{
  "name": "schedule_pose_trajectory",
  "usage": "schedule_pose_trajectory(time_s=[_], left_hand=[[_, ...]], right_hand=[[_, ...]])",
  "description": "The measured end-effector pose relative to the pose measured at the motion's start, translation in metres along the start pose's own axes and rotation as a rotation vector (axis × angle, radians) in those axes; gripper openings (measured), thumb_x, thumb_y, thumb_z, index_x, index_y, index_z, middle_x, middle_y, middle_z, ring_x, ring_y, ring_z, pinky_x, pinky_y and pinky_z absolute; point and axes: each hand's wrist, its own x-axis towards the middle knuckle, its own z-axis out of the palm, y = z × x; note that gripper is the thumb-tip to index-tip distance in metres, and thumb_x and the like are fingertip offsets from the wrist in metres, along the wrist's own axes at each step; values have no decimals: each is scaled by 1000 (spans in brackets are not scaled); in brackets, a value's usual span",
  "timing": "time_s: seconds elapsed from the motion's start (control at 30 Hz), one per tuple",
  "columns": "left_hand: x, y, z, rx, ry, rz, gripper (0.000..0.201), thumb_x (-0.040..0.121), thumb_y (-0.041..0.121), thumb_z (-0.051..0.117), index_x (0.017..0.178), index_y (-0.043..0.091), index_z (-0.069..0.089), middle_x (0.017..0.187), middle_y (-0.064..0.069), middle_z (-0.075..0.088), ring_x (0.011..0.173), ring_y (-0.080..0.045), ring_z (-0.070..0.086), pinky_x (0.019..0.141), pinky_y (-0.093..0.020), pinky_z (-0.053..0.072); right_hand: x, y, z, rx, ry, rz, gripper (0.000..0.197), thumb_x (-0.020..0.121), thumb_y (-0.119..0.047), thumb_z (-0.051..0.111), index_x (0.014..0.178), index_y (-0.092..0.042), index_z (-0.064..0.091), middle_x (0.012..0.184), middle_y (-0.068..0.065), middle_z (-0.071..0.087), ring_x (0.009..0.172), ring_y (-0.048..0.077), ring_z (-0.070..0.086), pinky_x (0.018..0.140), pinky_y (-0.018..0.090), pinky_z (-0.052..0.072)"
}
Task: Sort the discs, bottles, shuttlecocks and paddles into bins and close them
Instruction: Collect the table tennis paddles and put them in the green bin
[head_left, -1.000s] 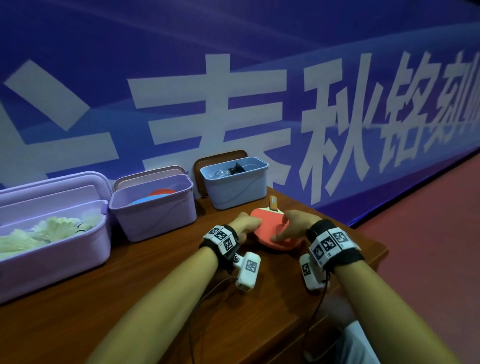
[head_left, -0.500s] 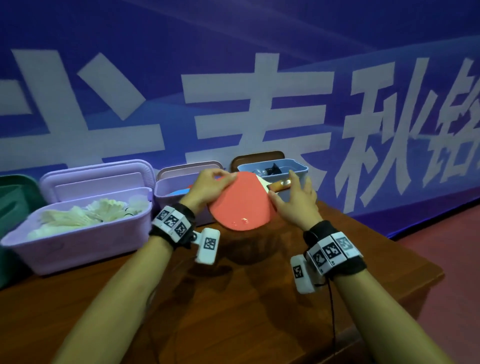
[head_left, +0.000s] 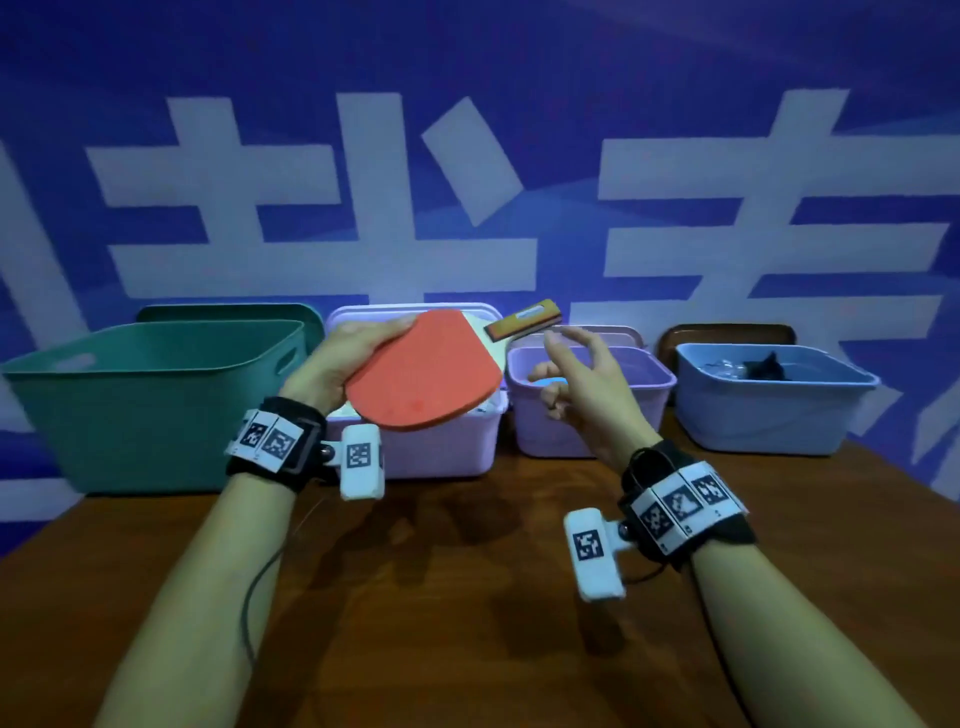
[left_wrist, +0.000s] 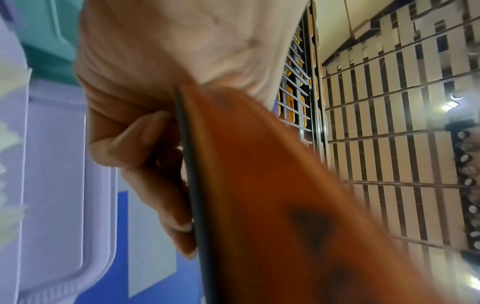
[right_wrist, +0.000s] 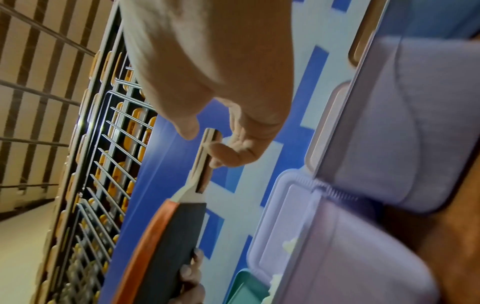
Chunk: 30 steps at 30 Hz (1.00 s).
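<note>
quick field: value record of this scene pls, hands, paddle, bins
left hand: grips the blade edge of the paddle, held in the air
right hand: open, just off the paddle handle
paddle faces: red up, black beneath
green bin: far left, open
lilac bins: two, middle, open
blue bin: far right, open
table: brown wood

- The paddle (head_left: 423, 370), flat on the table a second ago, is now in the air in front of the lilac bin (head_left: 441, 441), red face toward the camera, handle pointing up and right.
- The left hand (head_left: 343, 364) alone now grips the paddle's left edge, thumb on the red face, fingers behind.
- The right hand (head_left: 582, 384) has let go of the blade; it hangs just right of the handle, fingers spread.
- A green bin (head_left: 130, 415) has come into view on the far left.
</note>
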Motion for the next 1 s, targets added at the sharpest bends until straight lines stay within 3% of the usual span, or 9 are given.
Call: schedule_pose_trajectory(time_s=[0.07, 0.17, 0.3, 0.4, 0.53, 0.63, 0.73, 0.87, 1.0], left_hand=[[-3, -4, -29, 37, -1, 13, 24, 92, 33, 71, 73, 21, 81, 69, 4, 74, 55, -5, 64, 53, -17, 50], [-4, -15, -64, 74, 47, 17, 30, 90, 38, 73, 66, 21, 79, 63, 5, 68, 51, -6, 58, 48, -18, 44], [4, -26, -98, 21, 102, 23, 47, 81, 47, 80, 96, 2, 77, 80, -6, 69, 65, -16, 59, 61, -26, 44], [9, -26, -116, -21, 148, 35, 40, 85, 41, 77, 96, 3, 77, 82, -8, 70, 67, -16, 60, 66, -29, 45], [9, -28, -134, -69, 185, 39, 24, 91, 35, 72, 88, 13, 79, 84, -4, 76, 70, -13, 67, 68, -26, 51], [7, -32, -151, -45, 236, 37, 25, 92, 33, 71, 88, 10, 79, 83, -6, 76, 71, -15, 66, 73, -30, 49], [2, -33, -169, -74, 291, 12, 30, 95, 39, 66, 89, 12, 77, 81, -3, 76, 71, -14, 68, 73, -30, 50], [-8, -39, -200, -323, 133, 61, 57, 98, 57, 49, 129, 13, 67, 120, -15, 67, 106, -25, 61, 94, -37, 46], [-16, -48, -224, -556, 206, 175, 45, 104, 44, 45, 135, 15, 60, 134, -14, 61, 124, -29, 55, 108, -44, 43]], right_hand=[[5, 0, 28, 87, -66, -16, 44, 96, -41, 63, 130, -20, 48, 76, 9, 60, 49, 16, 42, 47, 24, 33], [14, 4, 69, 110, -138, -48, 44, 97, -46, 59, 129, -19, 47, 74, 8, 56, 49, 16, 39, 47, 25, 31], [33, 19, 121, -102, -91, -104, 37, 98, -44, 55, 125, -21, 44, 87, 5, 75, 45, 7, 44, 44, 23, 32], [58, 33, 150, -253, -34, -93, 39, 92, -48, 59, 123, -27, 47, 100, -1, 73, 52, 10, 48, 41, 22, 38], [79, 45, 182, -266, -59, -78, 38, 94, -40, 60, 121, -23, 41, 75, -18, 72, 63, 14, 55, 49, 25, 47], [93, 51, 204, -184, -147, -40, 44, 96, -31, 63, 128, -24, 33, 82, -3, 74, 57, 6, 59, 49, 23, 48], [105, 58, 224, 7, -172, -54, 34, 96, -20, 65, 121, -12, 43, 77, 12, 70, 50, 12, 58, 44, 23, 43], [119, 66, 259, 205, -14, -53, 18, 98, -16, 62, 98, -14, 44, 72, 16, 69, 43, 15, 54, 42, 23, 40], [119, 75, 305, 338, -13, -86, 18, 101, -18, 55, 98, -14, 38, 90, 27, 70, 57, 21, 65, 51, 27, 52]])
